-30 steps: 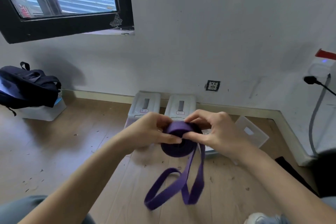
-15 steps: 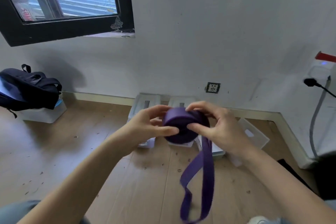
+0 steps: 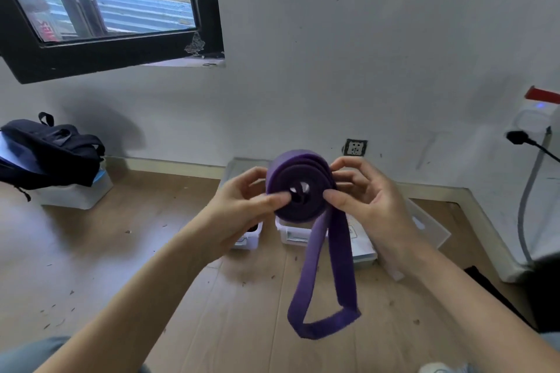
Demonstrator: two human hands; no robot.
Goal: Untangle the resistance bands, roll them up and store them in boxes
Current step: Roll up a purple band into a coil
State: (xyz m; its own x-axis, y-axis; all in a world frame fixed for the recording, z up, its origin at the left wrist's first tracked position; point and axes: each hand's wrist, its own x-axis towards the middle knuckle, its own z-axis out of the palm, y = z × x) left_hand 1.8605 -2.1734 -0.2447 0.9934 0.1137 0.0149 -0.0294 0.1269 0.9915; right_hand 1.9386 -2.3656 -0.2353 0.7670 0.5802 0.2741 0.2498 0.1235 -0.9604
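So that the roll does not spring open, the left hand pinches the purple resistance band at 9 o'clock and the right hand pinches it at 3 o'clock. The roll is up in the air, and a loose loop hangs down at 6 o'clock. White storage boxes sit on the floor behind it, partly hidden. A dark backpack lies far off at 9 o'clock.

Bare room: window, backpack
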